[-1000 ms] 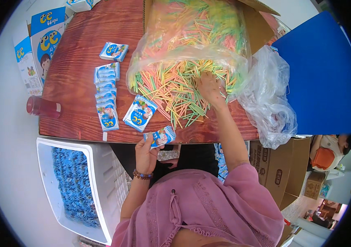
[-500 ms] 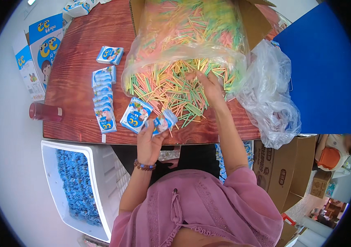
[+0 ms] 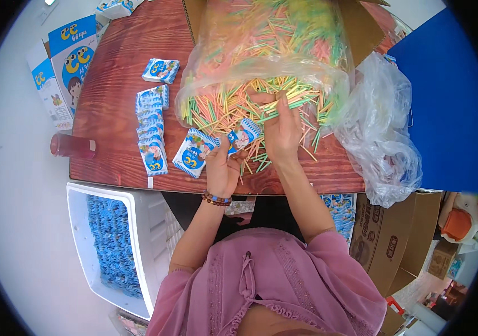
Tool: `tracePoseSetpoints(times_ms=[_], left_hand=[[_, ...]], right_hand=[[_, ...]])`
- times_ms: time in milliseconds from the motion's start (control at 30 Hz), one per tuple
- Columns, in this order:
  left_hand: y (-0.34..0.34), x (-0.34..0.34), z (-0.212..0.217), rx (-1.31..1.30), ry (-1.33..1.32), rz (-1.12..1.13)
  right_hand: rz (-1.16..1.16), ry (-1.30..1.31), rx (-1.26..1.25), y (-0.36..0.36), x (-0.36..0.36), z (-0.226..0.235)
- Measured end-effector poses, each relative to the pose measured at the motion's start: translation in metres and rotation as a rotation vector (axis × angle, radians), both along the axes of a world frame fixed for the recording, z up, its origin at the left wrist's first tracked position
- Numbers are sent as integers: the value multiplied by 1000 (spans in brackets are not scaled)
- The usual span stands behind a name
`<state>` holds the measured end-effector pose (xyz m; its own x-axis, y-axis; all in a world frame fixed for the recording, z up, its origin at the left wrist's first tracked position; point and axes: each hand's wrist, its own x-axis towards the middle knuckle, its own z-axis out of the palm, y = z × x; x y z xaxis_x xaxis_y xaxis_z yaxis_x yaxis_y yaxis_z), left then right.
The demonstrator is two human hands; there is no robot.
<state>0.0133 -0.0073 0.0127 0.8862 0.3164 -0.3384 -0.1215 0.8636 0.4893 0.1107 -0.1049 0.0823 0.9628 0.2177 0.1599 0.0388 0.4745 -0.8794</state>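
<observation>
My left hand [image 3: 223, 168] is closed on a small blue-and-white packet [image 3: 243, 136], holding it up at the table's near side. My right hand [image 3: 282, 126] pinches a small bunch of thin pastel sticks [image 3: 289, 101], in pink, yellow and green. Beneath it, a heap of the same loose sticks [image 3: 216, 115] spills from the mouth of a large clear plastic bag [image 3: 267, 70]. Just left of my left hand lies a larger blue-and-white packet [image 3: 192, 154]. Farther left, several packets [image 3: 152, 157] overlap in a column, with another packet [image 3: 160, 70] above them.
A reddish cup [image 3: 73, 145] lies at the left table edge near a printed carton [image 3: 76, 61]. Crumpled clear plastic [image 3: 382, 129] hangs over the right edge beside a blue panel [image 3: 446, 106]. Below left, a white foam box [image 3: 144, 246] holds many blue packets; a cardboard box [image 3: 398, 241] stands lower right.
My right hand has drawn back from the heap with sticks in its fingers. My left hand has moved right and up with the packet, nearer the right hand. The view has shifted slightly.
</observation>
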Motion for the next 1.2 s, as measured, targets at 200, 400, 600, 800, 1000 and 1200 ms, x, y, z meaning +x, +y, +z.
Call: tracePoseSetpoints(times_ms=[200,400,600,800,1000,1200], left_hand=[[-4,3,8,28,-18,-4],[-5,4,5,6,-60,-11],[-6,6,2,54,-64,6],[-4,10,-9,-44,-120,24],[-3,14,-14,-55,-144,15],[8,0,-20,-109,-154,24]], right_hand=[[11,-26,45,5,-14,-2],[62,138,54,8,-27,-10],[81,61,-148,14,-33,-21],[66,22,26,13,-26,-30],[65,-333,-293,0,-24,-27],[96,-47,-621,-114,31,-54]])
